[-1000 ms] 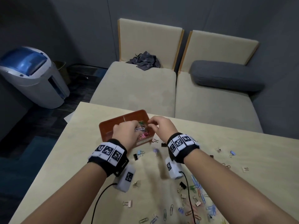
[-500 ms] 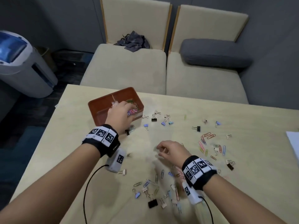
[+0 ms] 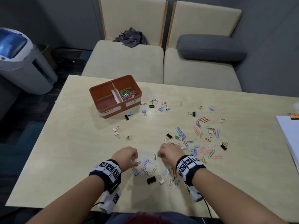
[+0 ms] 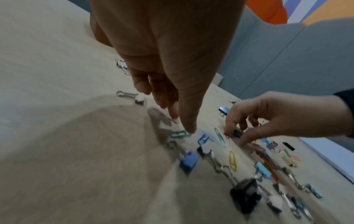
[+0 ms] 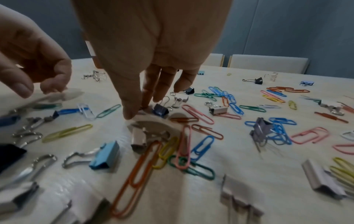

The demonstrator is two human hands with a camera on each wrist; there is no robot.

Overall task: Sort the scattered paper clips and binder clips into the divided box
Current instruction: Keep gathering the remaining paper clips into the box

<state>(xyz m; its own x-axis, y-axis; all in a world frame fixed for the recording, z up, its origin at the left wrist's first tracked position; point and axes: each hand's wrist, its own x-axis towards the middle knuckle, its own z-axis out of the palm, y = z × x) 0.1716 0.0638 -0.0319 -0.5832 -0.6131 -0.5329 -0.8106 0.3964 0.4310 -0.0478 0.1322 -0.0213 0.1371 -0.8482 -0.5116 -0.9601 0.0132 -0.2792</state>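
The orange divided box point(image 3: 103, 106) stands far left on the table. Its right compartment, labelled PAPER CLIP, holds coloured paper clips point(image 3: 128, 93); the left one looks bare. Both hands hover over a near cluster of clips. My left hand point(image 3: 135, 160) points down, and its thumb tip touches a teal paper clip point(image 4: 179, 134). My right hand point(image 5: 138, 109) has thumb and forefinger tips down on the table beside a dark blue binder clip point(image 5: 161, 110). Whether they pinch anything is unclear. A black binder clip point(image 3: 151, 179) and a light blue one point(image 5: 106, 156) lie nearer me.
More paper clips point(image 3: 199, 143) and binder clips point(image 3: 192, 113) are strewn across the table's point(image 3: 64, 151) middle and right. White paper sheets point(image 3: 289, 139) lie at the right edge. Sofa seats point(image 3: 129, 62) stand beyond the table, and a white appliance point(image 3: 21, 62) on the floor to the left.
Both hands have left the box and come back towards me, the right first, then the left. They now reach down at the near cluster of clips.
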